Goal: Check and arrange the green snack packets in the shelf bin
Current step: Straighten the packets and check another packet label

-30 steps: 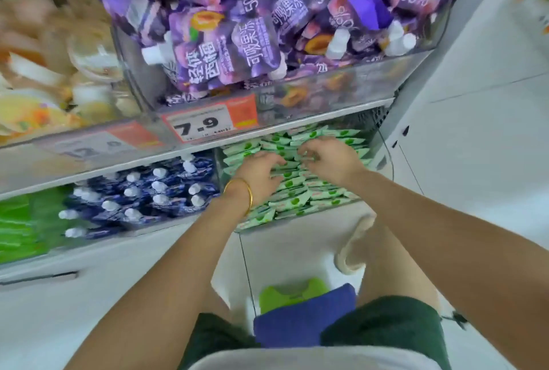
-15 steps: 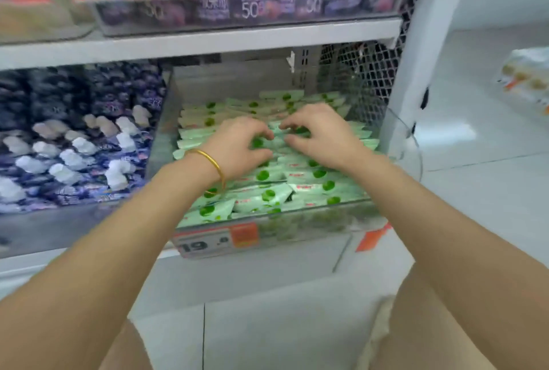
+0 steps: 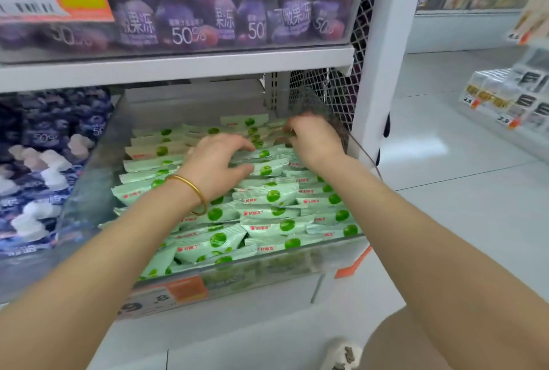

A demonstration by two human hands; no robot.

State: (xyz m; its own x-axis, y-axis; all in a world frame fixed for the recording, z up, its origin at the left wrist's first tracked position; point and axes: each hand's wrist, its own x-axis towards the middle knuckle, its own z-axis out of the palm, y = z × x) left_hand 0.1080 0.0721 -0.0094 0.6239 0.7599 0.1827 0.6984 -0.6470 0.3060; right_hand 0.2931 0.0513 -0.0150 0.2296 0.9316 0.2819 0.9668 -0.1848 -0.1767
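The right hand (image 3: 315, 140) has gone from the middle of the shelf bin (image 3: 89, 185) towards its back right corner. The left hand (image 3: 217, 161), with a gold bangle (image 3: 190, 191) on the wrist, has stayed near the centre, so the two hands are now apart rather than nearly touching. The view has also drawn closer.

The green snack packets (image 3: 267, 197) fill the bin in overlapping rows from the clear front wall to the back, most lying flat with the green dot facing up. A few at the front left corner are tipped on edge. The left grip is curled over one packet in the middle rows, fingers on its far side and thumb on its near side. The right grip is bent down among the rearmost packets beside the mesh side panel (image 3: 335, 96), but blur hides whether it pinches one or only presses, so I cannot tell.

These look like light, soft pillow packs in glossy film, so they probably slide over each other easily and crumple if squeezed hard. The crimped end seams or long edges seem the best place to hold. Pinching lightly there, or nudging a row with flat fingers, should square them up. Pulling one packet from the middle of a row may shift the packets next to it.
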